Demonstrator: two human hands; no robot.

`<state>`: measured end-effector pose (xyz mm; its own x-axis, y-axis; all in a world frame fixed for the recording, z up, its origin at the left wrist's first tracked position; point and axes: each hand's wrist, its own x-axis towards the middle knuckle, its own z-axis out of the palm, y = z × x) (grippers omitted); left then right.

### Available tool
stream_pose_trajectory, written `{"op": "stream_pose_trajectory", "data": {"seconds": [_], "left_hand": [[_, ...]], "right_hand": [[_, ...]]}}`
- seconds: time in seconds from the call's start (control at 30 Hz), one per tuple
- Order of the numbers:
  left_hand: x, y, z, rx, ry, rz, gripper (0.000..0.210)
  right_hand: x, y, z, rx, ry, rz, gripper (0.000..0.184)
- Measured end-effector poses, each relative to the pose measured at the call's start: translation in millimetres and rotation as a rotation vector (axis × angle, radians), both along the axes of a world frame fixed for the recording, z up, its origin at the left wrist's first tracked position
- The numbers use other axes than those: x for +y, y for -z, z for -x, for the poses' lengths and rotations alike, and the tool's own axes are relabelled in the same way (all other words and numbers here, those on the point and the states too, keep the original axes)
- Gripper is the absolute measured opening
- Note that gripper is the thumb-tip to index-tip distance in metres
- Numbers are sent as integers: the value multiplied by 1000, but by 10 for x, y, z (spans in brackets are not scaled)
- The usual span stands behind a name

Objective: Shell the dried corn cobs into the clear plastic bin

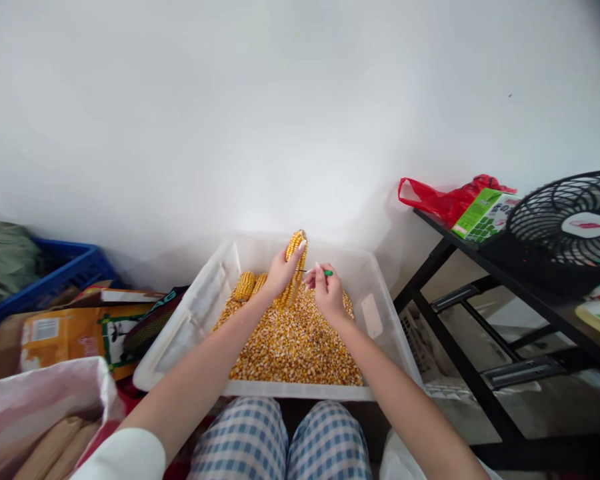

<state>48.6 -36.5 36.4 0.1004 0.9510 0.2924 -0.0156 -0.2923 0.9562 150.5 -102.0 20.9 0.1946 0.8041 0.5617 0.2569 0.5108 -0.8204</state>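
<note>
My left hand [281, 270] is wrapped round an ear of corn [291, 293], held tilted with its tip up, above a clear plastic bin [395, 327]. In my right hand [329, 293] is a small green-handled screwdriver [329, 273]; its thin shaft points left and meets the side of the ear, though the contact point is hard to make out. Loose corn kernels [295, 353] cover the bin's floor. Two more ears of corn [245, 286] lie on the kernels at the bin's back left, partly behind my left arm.
To the right, a black table [460, 243] carries a red plastic bag [450, 200], a green and white box [483, 217] and a black fan [575, 223]. A blue crate [75, 267], yellow packaging [60, 337] and a white sack [45, 387] crowd the left. Behind the bin rises a white wall [280, 120].
</note>
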Motion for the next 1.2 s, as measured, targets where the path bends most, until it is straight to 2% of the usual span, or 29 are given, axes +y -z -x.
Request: {"op": "stream_pose_trajectory", "data": {"seconds": [0.2, 0.77, 0.93, 1.03, 1.13, 1.2], "left_hand": [[15, -62, 44, 57, 6, -122, 43], [77, -28, 87, 182, -54, -261, 40], [25, 11, 105, 380, 42, -332, 34], [0, 50, 85, 464, 51, -360, 32], [13, 76, 66, 458, 47, -342, 33], [40, 80, 63, 377, 31, -312, 35]], "right_hand": [[-25, -81, 14, 97, -38, 40, 31], [52, -10, 31, 190, -45, 68, 32], [114, 23, -50, 247, -44, 114, 32], [153, 25, -124, 241, -66, 152, 33], [179, 21, -175, 209, -64, 208, 37], [184, 19, -186, 198, -52, 242, 38]]}}
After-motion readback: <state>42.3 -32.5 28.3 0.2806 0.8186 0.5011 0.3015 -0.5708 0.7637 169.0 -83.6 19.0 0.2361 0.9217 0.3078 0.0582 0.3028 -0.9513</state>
